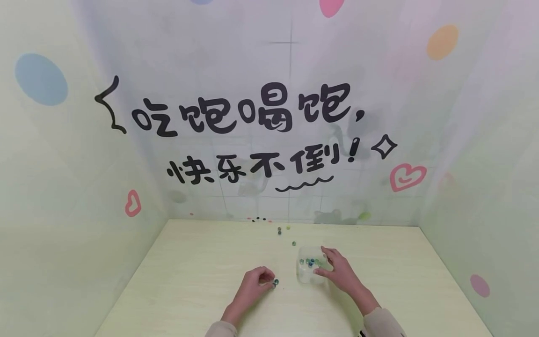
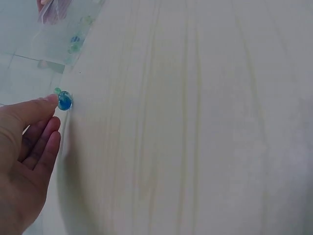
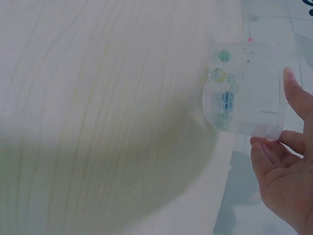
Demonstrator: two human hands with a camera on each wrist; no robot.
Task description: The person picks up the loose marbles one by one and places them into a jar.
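My left hand [image 1: 255, 284] pinches blue-green glass marbles [image 1: 275, 283] at its fingertips, low over the pale wooden table. In the left wrist view, a blue marble [image 2: 65, 101] shows at the thumb tip, with a smaller green one [image 2: 57, 90] just behind it. To the right stands a clear plastic container [image 1: 304, 276]; several blue, green and yellowish marbles [image 3: 227, 101] lie at its bottom. My right hand [image 1: 342, 274] holds the container's right side, thumb toward the front and fingers toward the back.
Beyond the container, a few loose marbles [image 1: 294, 243] lie on the wooden table [image 1: 189, 271], with others [image 1: 280, 230] farther back. A printed backdrop [image 1: 236, 201] rises behind the table, and pale side walls [image 1: 84, 234] flank it.
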